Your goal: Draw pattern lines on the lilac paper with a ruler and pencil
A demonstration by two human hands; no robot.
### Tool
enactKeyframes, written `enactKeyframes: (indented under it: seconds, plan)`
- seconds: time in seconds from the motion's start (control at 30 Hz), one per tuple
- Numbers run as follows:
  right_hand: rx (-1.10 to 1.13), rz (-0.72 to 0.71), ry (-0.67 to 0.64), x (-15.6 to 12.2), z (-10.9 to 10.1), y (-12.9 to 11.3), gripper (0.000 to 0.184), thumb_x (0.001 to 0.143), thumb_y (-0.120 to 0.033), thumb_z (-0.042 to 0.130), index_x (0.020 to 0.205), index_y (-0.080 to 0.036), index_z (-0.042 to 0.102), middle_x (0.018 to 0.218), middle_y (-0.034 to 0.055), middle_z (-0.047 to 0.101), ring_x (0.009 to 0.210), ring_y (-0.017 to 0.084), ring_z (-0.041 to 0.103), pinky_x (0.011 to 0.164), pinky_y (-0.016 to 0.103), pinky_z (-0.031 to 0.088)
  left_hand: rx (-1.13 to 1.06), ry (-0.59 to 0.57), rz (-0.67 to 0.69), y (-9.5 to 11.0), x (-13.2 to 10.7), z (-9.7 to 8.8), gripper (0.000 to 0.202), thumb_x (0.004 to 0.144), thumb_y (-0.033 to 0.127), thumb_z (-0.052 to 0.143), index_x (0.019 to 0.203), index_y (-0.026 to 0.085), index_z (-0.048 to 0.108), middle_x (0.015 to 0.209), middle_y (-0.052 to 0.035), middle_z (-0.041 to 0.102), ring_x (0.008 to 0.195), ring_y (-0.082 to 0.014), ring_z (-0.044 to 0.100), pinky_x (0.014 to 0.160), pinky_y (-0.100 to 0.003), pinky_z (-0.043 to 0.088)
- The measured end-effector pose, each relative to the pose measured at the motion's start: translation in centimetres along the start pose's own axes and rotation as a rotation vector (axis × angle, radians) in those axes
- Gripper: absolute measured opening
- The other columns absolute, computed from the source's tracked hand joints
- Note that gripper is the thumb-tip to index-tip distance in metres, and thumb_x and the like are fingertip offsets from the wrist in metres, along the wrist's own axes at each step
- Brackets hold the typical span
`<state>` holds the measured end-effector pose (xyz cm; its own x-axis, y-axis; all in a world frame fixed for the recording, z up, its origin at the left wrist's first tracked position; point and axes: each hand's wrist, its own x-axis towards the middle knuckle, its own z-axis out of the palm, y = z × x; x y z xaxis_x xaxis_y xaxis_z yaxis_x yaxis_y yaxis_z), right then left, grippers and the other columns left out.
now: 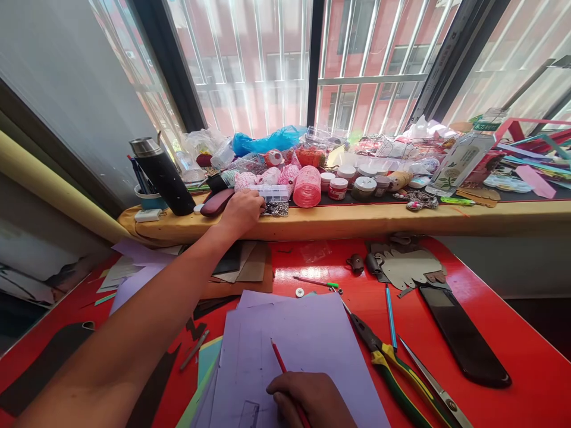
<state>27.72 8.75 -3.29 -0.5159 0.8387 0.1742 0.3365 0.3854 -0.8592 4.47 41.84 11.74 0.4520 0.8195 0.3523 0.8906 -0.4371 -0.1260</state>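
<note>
My left hand [241, 211] reaches out to the window sill and closes its fingers on the near end of a clear compartment box [271, 199] with small dark pieces in it. A dark red case [217, 201] lies just left of that hand. At the bottom of the view my right hand [307, 399] is closed round a red pencil [281, 359], whose tip points up and away over lilac paper [294, 345] on the red table [513, 309].
Along the sill [357, 219] stand a black flask [163, 173], a pink ribbed jar [307, 186], several small lidded jars [339, 187], bags and a bottle [459, 160]. Pliers [392, 374], scissors [435, 386], a blue pen [391, 317], a black strip [464, 339] and grey cut-outs [408, 266] lie on the table.
</note>
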Motion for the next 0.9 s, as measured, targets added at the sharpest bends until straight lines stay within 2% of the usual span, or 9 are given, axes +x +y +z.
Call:
enactKeyframes:
  seconds: [0.2, 0.33, 0.47, 0.57, 0.73, 0.8, 0.9]
  plan:
    - [0.018, 0.013, 0.002, 0.1, -0.2, -0.5, 0.027, 0.101, -0.018, 0.061, 0.114, -0.028, 0.082, 0.087, 0.0012, 0.088, 0.074, 0.022, 0.085, 0.074, 0.023, 0.061, -0.018, 0.026, -0.005, 0.3, 0.1, 0.3, 0.042, 0.107, 0.043, 0.074, 0.141, 0.019, 0.066, 0.142, -0.0121, 0.068, 0.121, -0.0281, 0.071, 0.101, -0.051, 0.063]
    - [0.019, 0.011, 0.003, 0.2, -0.2, -0.4, 0.025, 0.103, -0.02, 0.061, 0.114, -0.029, 0.082, 0.09, 0.0017, 0.089, 0.075, 0.023, 0.085, 0.076, 0.024, 0.062, -0.055, 0.093, -0.048, 0.0, -0.1, -0.4, 0.042, 0.107, 0.042, 0.074, 0.141, 0.019, 0.066, 0.142, -0.012, 0.068, 0.121, -0.028, 0.071, 0.102, -0.051, 0.063]
    - [0.031, 0.008, 0.027, 0.2, -0.1, -0.3, 0.024, 0.102, -0.022, 0.063, 0.114, -0.03, 0.082, 0.092, 0.0014, 0.089, 0.079, 0.024, 0.087, 0.078, 0.025, 0.062, -0.124, 0.177, -0.089, 0.6, -2.2, -1.7, 0.04, 0.107, 0.042, 0.073, 0.14, 0.02, 0.067, 0.143, -0.0119, 0.067, 0.122, -0.0281, 0.071, 0.103, -0.051, 0.062]
    - [0.032, 0.026, 0.012, 0.2, -0.3, -0.7, 0.024, 0.103, -0.022, 0.062, 0.114, -0.029, 0.082, 0.087, 0.0013, 0.088, 0.075, 0.023, 0.085, 0.074, 0.024, 0.061, -0.197, 0.159, -0.034, 3.2, -6.0, -1.8, 0.039, 0.108, 0.042, 0.073, 0.139, 0.02, 0.067, 0.141, -0.0116, 0.068, 0.121, -0.0276, 0.071, 0.102, -0.051, 0.062]
    - [0.021, 0.051, 0.038, 0.0, -0.5, -1.6, 0.025, 0.105, -0.02, 0.058, 0.108, -0.026, 0.082, 0.082, 0.0017, 0.085, 0.07, 0.021, 0.082, 0.069, 0.024, 0.058, -0.319, -0.049, 0.185, 9.6, -13.4, 0.6, 0.035, 0.108, 0.041, 0.072, 0.136, 0.02, 0.069, 0.137, -0.0108, 0.07, 0.116, -0.0253, 0.072, 0.099, -0.047, 0.064]
    - [0.013, 0.056, 0.045, -0.1, -0.3, -1.7, 0.025, 0.106, -0.02, 0.058, 0.108, -0.026, 0.082, 0.082, 0.0015, 0.084, 0.07, 0.02, 0.081, 0.071, 0.024, 0.057, -0.343, -0.121, 0.22, 11.2, -15.2, 1.9, 0.037, 0.108, 0.042, 0.072, 0.137, 0.019, 0.068, 0.137, -0.0109, 0.07, 0.115, -0.0255, 0.072, 0.098, -0.047, 0.064]
    - [0.017, 0.035, 0.049, -0.1, -0.2, -1.7, 0.025, 0.106, -0.021, 0.057, 0.108, -0.025, 0.082, 0.082, 0.002, 0.084, 0.071, 0.02, 0.081, 0.072, 0.025, 0.057, -0.354, -0.192, 0.226, 12.3, -16.4, 3.7, 0.038, 0.108, 0.042, 0.073, 0.139, 0.02, 0.067, 0.139, -0.0113, 0.069, 0.117, -0.0262, 0.072, 0.099, -0.048, 0.064]
